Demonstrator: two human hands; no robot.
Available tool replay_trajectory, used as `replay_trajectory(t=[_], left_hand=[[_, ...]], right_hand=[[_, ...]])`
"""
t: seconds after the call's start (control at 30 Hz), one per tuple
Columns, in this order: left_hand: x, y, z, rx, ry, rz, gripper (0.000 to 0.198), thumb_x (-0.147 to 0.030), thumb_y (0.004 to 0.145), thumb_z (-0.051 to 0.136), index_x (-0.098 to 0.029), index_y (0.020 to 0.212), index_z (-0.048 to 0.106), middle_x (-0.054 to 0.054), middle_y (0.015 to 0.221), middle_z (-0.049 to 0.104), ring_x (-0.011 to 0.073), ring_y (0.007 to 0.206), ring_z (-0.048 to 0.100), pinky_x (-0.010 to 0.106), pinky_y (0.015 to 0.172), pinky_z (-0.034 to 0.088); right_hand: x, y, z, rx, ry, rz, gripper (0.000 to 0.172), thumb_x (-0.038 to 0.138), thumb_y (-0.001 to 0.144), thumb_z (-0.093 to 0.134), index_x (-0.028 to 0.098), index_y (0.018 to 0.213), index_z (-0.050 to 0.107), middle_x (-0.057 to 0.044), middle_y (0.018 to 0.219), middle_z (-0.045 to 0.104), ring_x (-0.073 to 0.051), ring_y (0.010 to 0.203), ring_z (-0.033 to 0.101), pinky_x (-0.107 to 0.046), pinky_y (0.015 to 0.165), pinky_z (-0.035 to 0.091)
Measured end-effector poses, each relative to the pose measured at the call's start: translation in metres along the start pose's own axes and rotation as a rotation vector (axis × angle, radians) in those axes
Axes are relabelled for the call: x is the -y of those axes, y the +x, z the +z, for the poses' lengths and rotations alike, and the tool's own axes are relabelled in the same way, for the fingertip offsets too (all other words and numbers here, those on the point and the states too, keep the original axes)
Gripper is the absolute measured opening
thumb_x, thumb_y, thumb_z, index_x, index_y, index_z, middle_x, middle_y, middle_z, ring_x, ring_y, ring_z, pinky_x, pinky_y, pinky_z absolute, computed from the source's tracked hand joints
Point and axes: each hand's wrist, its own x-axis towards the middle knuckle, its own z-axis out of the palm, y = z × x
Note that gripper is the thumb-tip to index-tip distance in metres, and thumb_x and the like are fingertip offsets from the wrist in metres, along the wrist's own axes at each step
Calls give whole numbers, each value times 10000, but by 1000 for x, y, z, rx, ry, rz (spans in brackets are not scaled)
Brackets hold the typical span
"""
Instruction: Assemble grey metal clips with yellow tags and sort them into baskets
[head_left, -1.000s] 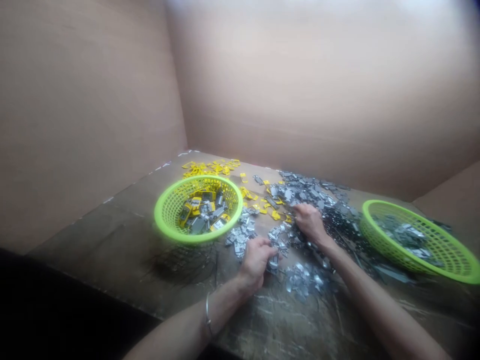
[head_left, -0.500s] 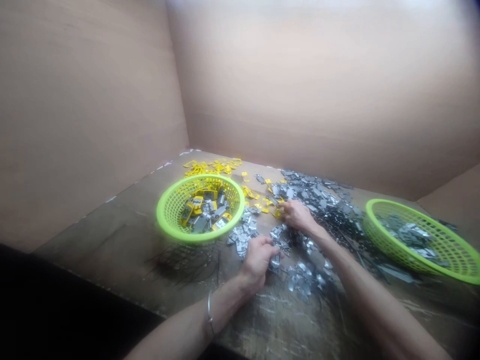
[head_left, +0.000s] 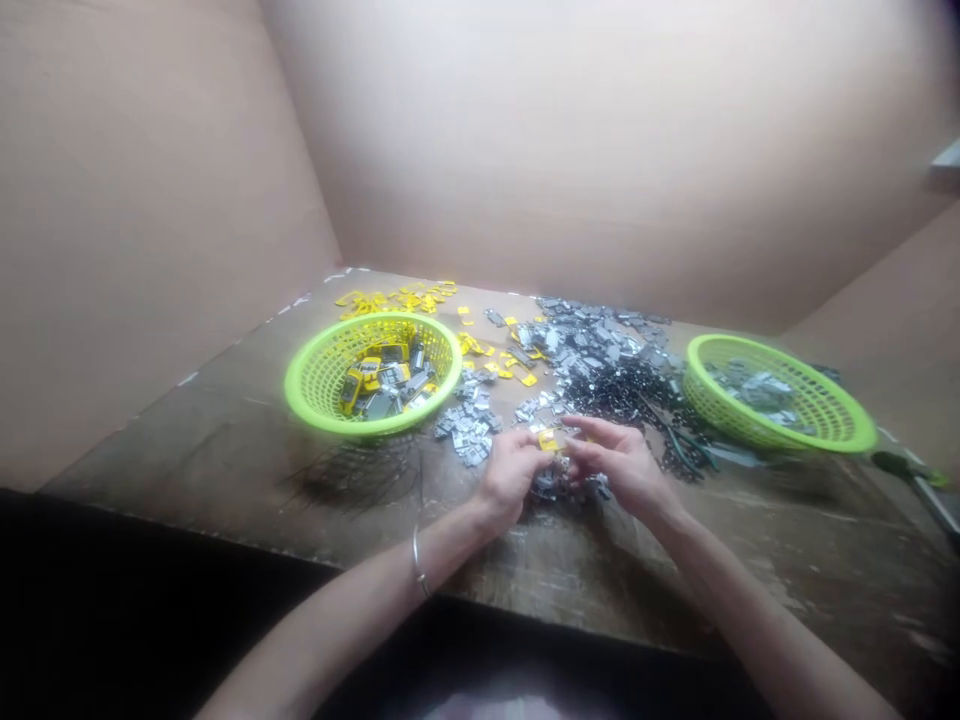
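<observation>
My left hand [head_left: 514, 475] is closed, pinching a small yellow plastic frame [head_left: 550, 440] between thumb and fingers. From the other side my right hand [head_left: 626, 465] meets the same frame, thumb and fingertips at its right end. A bit of yellow also shows among the right fingers; whether it belongs to the same frame I cannot make out. Under the hands lies a heap of small silvery metal parts [head_left: 551, 487], partly hidden by them. Another cluster of silvery parts [head_left: 469, 425] spreads just left of the hands.
A green basket [head_left: 300, 405] at left holds yellow-and-grey pieces; a second green basket [head_left: 840, 425] at right holds silvery parts. Loose yellow frames [head_left: 405, 298], grey plates [head_left: 600, 335] and a pile of small black parts [head_left: 622, 395] lie toward the board wall [head_left: 562, 150].
My right hand has come back from the yellow frames to my left hand, bringing a yellow frame between them. The view has shifted, so the baskets appear higher and further left.
</observation>
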Motion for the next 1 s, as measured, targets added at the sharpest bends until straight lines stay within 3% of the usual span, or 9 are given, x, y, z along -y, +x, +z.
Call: replay_trajectory(t=[0.17, 0.33, 0.5, 0.6, 0.8, 1.0], left_hand=[[9, -12, 10, -4, 37, -36, 100, -127, 567, 545, -85, 655, 570, 45, 577, 582, 91, 476, 513, 219, 494, 383], [17, -19, 17, -47, 131, -12, 153, -153, 555, 569, -83, 691, 578, 39, 593, 573, 79, 493, 497, 204, 498, 372], [20, -24, 23, 0, 219, 41, 196, -178, 597, 540, -93, 765, 591, 52, 680, 582, 79, 550, 497, 190, 516, 368], [20, -24, 27, 10, 300, 59, 221, -198, 612, 528, -94, 797, 593, 58, 703, 585, 85, 561, 493, 183, 501, 359], [21, -21, 30, -20, 430, 127, 226, -210, 628, 509, -102, 809, 590, 57, 723, 583, 111, 618, 505, 194, 523, 367], [26, -18, 28, -48, 466, 129, 220, -211, 635, 491, -107, 807, 580, 48, 698, 576, 106, 600, 497, 186, 494, 350]], right_hand=[[-12, -22, -8, -51, -223, -99, 408, 344, 662, 531, 154, 1023, 516, -18, 647, 565, -135, 530, 538, -274, 474, 451], [-8, -36, -18, -111, -659, -375, 227, 315, 671, 529, 180, 827, 622, -51, 819, 583, -161, 755, 529, -268, 673, 417], [-4, -51, -19, -76, -822, -390, 241, 280, 698, 501, 187, 897, 602, -56, 826, 610, -166, 742, 527, -280, 693, 400], [-4, -59, -15, -110, -747, -341, 247, 274, 720, 468, 195, 913, 601, -53, 850, 615, -166, 739, 536, -287, 691, 410], [-11, -65, -11, -198, -294, -28, 374, 348, 689, 480, 135, 985, 564, -65, 853, 604, -139, 577, 559, -246, 463, 462], [-19, -63, -9, -196, -202, -10, 395, 369, 661, 514, 112, 951, 586, -59, 738, 616, -148, 586, 558, -257, 474, 484]])
